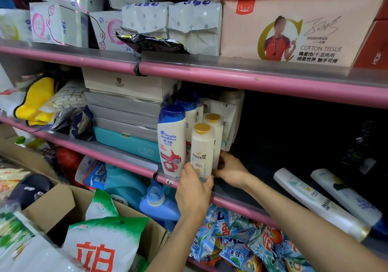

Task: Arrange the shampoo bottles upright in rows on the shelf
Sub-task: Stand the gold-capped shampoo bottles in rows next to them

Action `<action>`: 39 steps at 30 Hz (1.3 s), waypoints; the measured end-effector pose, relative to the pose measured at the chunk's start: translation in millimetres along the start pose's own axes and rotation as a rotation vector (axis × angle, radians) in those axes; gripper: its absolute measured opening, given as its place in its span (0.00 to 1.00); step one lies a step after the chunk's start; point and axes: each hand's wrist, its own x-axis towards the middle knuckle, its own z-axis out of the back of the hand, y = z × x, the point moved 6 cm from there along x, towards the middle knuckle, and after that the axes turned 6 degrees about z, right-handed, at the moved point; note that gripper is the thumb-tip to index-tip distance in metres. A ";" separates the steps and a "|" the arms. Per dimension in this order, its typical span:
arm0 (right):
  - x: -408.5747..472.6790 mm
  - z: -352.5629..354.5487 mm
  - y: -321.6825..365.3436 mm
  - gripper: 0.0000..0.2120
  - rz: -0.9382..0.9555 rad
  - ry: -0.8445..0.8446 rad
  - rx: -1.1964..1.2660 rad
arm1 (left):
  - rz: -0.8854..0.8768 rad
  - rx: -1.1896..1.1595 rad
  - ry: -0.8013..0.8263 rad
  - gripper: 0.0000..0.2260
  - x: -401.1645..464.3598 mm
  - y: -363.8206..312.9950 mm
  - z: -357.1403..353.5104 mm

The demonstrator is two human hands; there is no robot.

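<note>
Now, head view: both hands meet at the front of the middle shelf (241, 203), whose pink rail runs from near left to far right. The left hand (194, 189) has its fingers curled round the base of a Pantene bottle (202, 152), which stands upright at the shelf edge, gold cap up. The right hand (230, 169) reaches in from the right, its fingers bent against the lower side of a second Pantene bottle (216, 133) just behind the first; whether they wrap it fully cannot be told, as the fingertips are hidden. The two-handed hold likely serves to steady the pair and line them up front to back, forming a row.

Just left of them stands a Head & Shoulders bottle (171, 140), upright with its label facing out, and more blue-capped bottles (189, 103) stand behind it, so a neighbouring row already exists. Left of these, a stack of boxes (126, 105) bounds the shampoo area.

On the right of the same shelf, well apart from the hands, two white bottles (319, 203) lie on their sides, caps toward the near edge; judged from the task, these remain to be stood up.

Above, a tissue carton (294, 30) sits on the upper shelf.
</note>
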 end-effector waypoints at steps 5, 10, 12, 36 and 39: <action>3.9 24.2 -8.1 0.19 -0.080 -0.177 0.010 | -0.015 0.016 0.003 0.20 0.8 0.3 -0.5; 26.3 41.9 -4.6 0.24 -0.032 -0.354 0.109 | -0.026 0.032 0.000 0.20 2.0 1.5 -0.3; 37.0 36.6 -5.9 0.22 -0.030 -0.330 0.111 | -0.024 0.038 0.001 0.20 2.4 2.6 -0.7; 26.2 6.2 -36.9 0.22 0.107 -0.342 0.248 | -0.012 0.024 -0.009 0.20 -0.2 4.3 -1.4; 25.8 7.3 -36.0 0.22 0.091 -0.315 0.242 | -0.008 0.019 -0.004 0.21 -0.4 4.7 -1.7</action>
